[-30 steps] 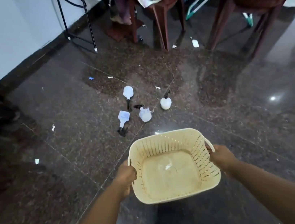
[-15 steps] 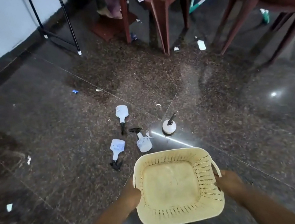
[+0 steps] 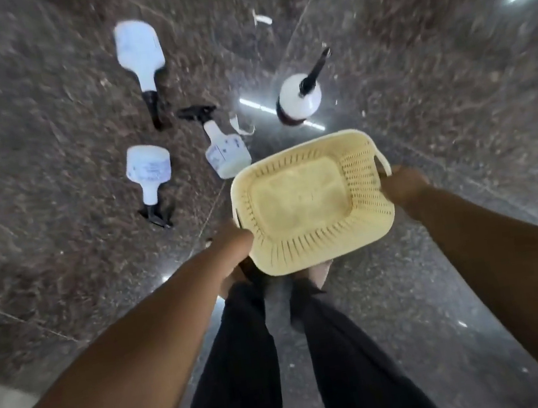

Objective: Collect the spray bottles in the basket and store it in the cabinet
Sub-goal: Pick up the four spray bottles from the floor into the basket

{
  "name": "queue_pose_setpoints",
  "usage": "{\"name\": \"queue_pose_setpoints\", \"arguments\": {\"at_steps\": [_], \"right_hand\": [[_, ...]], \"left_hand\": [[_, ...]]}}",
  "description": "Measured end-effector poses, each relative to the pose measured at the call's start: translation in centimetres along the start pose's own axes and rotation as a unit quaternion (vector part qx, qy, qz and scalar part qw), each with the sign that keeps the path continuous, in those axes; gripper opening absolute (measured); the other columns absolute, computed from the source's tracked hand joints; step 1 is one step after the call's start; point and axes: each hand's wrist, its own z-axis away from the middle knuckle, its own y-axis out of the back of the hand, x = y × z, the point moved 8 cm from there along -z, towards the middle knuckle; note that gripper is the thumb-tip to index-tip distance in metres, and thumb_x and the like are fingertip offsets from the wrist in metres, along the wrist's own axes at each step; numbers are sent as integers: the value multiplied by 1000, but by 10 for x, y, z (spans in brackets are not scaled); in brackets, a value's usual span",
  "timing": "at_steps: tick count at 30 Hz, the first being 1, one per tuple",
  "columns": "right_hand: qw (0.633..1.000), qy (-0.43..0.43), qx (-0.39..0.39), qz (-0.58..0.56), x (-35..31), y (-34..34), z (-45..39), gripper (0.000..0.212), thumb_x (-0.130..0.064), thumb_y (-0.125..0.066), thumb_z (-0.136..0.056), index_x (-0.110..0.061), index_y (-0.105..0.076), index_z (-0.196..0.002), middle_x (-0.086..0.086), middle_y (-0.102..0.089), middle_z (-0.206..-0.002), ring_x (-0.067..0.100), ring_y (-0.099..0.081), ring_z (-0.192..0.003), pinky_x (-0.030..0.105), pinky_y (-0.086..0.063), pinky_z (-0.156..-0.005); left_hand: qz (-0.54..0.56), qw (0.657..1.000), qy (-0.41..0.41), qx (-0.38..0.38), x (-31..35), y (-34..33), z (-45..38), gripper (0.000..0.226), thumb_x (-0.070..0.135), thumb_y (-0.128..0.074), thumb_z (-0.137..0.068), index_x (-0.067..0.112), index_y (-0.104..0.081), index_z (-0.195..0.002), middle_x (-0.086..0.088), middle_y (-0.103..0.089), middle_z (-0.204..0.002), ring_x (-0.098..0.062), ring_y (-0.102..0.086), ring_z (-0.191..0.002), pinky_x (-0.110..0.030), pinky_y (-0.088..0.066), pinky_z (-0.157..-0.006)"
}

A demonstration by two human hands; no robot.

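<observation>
Both hands carry the basket [image 3: 312, 201] above the floor [image 3: 62, 267]: the left hand [image 3: 232, 247] is closed on its near-left rim, the right hand [image 3: 403, 185] on the handle at its right side. The basket is empty; none of the four bottles is collected.

Left of the basket lie two flat bottles, the near-left bottle [image 3: 148, 169] and, farther out, the far-left bottle [image 3: 140, 54]. The small bottle [image 3: 226, 152] lies just beside the basket's far-left corner, which looks to overlap it slightly. The round bottle [image 3: 299, 99] stands upright beyond the far edge.

Set down straight ahead, the basket would probably land on the small bottle or topple the round one; on so glossy a floor either would likely slide or roll. The person's feet sit directly beneath, so a slipped grip would drop the basket onto them. Right of the basket the floor is open, the safer place to set it.
</observation>
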Motion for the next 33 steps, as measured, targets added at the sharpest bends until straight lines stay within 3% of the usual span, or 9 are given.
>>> {"name": "queue_pose_setpoints", "arguments": {"at_steps": [6,10,13,16,19,21,26,31,33], "right_hand": [[999,-25,34,-5,0,-20,-43,17,-19,-45,-95,-11,-58,-86,4,-48,-59,25,-52,-61,27,-38,-52],[999,-16,46,-16,1,-24,-56,23,-24,-49,-93,-9,-66,-87,12,-58,-71,27,-57,-76,30,-41,-65],[999,3,36,-1,-4,-26,-58,36,-40,-45,-94,-10,-64,-87,18,-64,-84,32,-61,-79,34,-44,-66],[1000,11,26,0,-16,-21,-58,16,-22,-57,-85,-10,-61,-95,22,-69,-96,35,-65,-87,34,-48,-68],[998,52,38,27,-51,-2,-43,41,-23,-61,-81,-12,-53,-120,14,-67,-107,34,-63,-97,33,-47,-73],[986,123,77,79,-89,20,-31,56,-26,-57,-85,-20,-39,-137,18,-61,-124,40,-60,-107,42,-51,-84],[869,388,149,268,-193,35,-10,58,-14,-55,-87,-26,-39,-142,10,-36,-151,38,-41,-132,51,-42,-101],[720,512,145,446,-231,4,-25,60,-10,-70,-77,-26,-55,-133,16,-43,-148,42,-35,-136,55,-29,-108],[687,520,123,493,-231,-11,-39,52,-14,-77,-72,-25,-65,-122,14,-53,-140,42,-42,-132,55,-29,-108]], "left_hand": [[19,999,-19,-29,21,-22,-36,40,8,-44,-91,14,-48,-131,0,-55,-117,-23,-52,-112,-34,-45,-89],[19,999,-36,-14,36,-15,-50,39,7,-43,-88,12,-52,-125,-7,-61,-119,-23,-56,-104,-35,-49,-82],[-9,998,-61,-15,48,-3,-53,20,11,-45,-90,14,-54,-108,-6,-61,-110,-22,-55,-96,-33,-45,-77],[-45,996,-76,-22,57,15,-53,54,49,-41,-92,7,-55,-124,-14,-63,-121,-30,-59,-106,-38,-48,-87],[-41,995,-86,31,72,51,-52,61,59,-30,-94,7,-61,-106,-16,-66,-97,-30,-63,-90,-35,-46,-77],[-56,991,-97,76,90,80,-52,55,52,-31,-97,8,-62,-109,-15,-67,-99,-31,-62,-89,-32,-41,-69],[-74,981,-129,125,140,127,-69,46,38,-42,-97,9,-53,-131,-16,-58,-131,-31,-57,-110,-32,-39,-80],[-29,979,-105,172,157,138,-100,50,37,-53,-91,8,-48,-131,-9,-61,-96,-25,-57,-77,-28,-40,-65],[-21,982,-86,168,152,130,-117,56,39,-56,-90,6,-46,-134,-14,-62,-114,-31,-59,-99,-28,-38,-74]]}}
